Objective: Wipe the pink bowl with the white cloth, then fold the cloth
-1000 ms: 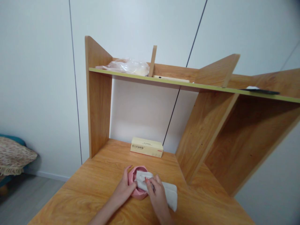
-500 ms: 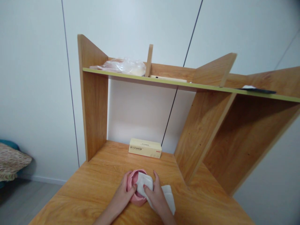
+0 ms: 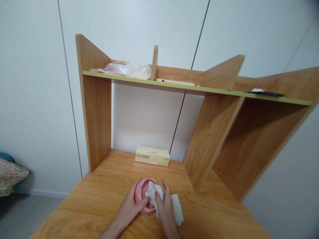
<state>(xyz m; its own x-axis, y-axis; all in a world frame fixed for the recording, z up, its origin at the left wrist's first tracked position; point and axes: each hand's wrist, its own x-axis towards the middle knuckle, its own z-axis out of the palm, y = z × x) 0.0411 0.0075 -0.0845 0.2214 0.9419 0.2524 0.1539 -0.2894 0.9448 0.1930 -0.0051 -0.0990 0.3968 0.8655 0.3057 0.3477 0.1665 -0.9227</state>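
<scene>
A small pink bowl point(image 3: 141, 193) rests on the wooden desk point(image 3: 99, 196), tipped toward me. My left hand point(image 3: 131, 207) curls round its left rim and holds it steady. My right hand point(image 3: 164, 208) pinches a white cloth point(image 3: 176, 209) and presses one end of it into the bowl's inside. The rest of the cloth trails off to the right on the desk top.
A cream box point(image 3: 152, 156) with red print lies at the back of the desk. Wooden uprights point(image 3: 96, 109) carry a shelf point(image 3: 174, 87) holding a plastic bag point(image 3: 124, 69), a flat pale item and a dark object point(image 3: 266, 94). A cushioned seat point(image 3: 10, 172) stands at far left.
The view has shifted a little right. My right hand has pushed the cloth further into the bowl and bunched it, so less of it trails on the desk.
</scene>
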